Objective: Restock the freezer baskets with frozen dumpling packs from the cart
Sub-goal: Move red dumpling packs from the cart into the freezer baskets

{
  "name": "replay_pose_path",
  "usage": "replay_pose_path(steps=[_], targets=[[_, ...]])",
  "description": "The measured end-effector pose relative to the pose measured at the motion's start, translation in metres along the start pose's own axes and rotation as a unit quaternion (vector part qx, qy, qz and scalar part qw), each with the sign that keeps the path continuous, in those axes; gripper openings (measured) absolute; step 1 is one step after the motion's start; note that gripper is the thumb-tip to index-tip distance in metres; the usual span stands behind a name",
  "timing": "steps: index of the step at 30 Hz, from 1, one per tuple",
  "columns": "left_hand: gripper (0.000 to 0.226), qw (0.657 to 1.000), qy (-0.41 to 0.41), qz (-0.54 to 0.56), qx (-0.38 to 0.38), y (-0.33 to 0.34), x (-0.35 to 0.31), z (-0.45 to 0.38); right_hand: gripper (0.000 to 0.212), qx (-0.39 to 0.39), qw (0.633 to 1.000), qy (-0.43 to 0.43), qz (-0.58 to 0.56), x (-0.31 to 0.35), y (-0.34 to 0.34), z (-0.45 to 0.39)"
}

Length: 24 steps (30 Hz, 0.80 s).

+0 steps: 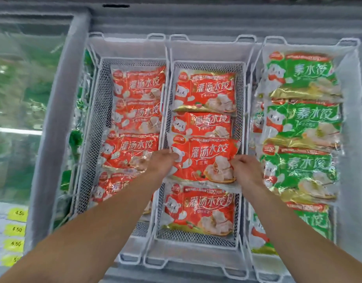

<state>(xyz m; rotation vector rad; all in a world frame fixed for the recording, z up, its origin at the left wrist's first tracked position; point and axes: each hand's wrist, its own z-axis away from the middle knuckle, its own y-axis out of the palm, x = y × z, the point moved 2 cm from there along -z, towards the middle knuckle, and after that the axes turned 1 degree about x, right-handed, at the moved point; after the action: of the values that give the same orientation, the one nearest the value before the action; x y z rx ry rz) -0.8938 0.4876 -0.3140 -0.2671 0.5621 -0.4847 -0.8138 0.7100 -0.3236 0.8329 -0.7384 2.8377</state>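
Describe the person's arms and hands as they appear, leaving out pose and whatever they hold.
Both forearms are bare in the head view: no sleeves show up to the frame's lower edge. The left hand and right hand wear no gloves. No watch, bracelet or ring is visible at either wrist, though motion blur softens fine detail on the fingers.

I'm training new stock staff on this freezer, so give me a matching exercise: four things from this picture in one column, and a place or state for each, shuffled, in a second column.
Things:
1. held red pack
2. green packs
3. left basket
4. price tags

Places or states:
A. fills the right basket
B. yellow, at the lower left outside the freezer
C. gripped by the left hand and right hand over the middle basket
D. holds red packs only

Pairs: 1-C, 2-A, 3-D, 4-B
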Motion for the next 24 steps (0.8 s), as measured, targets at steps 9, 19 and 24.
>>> replay_pose_path(steps=[9,19,24], targets=[[0.044,0.985,0.065,-0.160,0.012,-0.007,-0.001,0.015,0.045,0.150,0.983,-0.003,0.102,0.003,0.005,0.011],[0.044,0.985,0.159,-0.067,0.013,-0.051,0.027,0.090,0.049,0.092,0.982,-0.096,0.132,-0.001,0.007,0.112],[0.041,0.971,0.225,-0.068,0.038,-0.075,0.065,0.128,0.047,0.038,0.986,-0.138,0.088,-0.025,0.012,0.180]])
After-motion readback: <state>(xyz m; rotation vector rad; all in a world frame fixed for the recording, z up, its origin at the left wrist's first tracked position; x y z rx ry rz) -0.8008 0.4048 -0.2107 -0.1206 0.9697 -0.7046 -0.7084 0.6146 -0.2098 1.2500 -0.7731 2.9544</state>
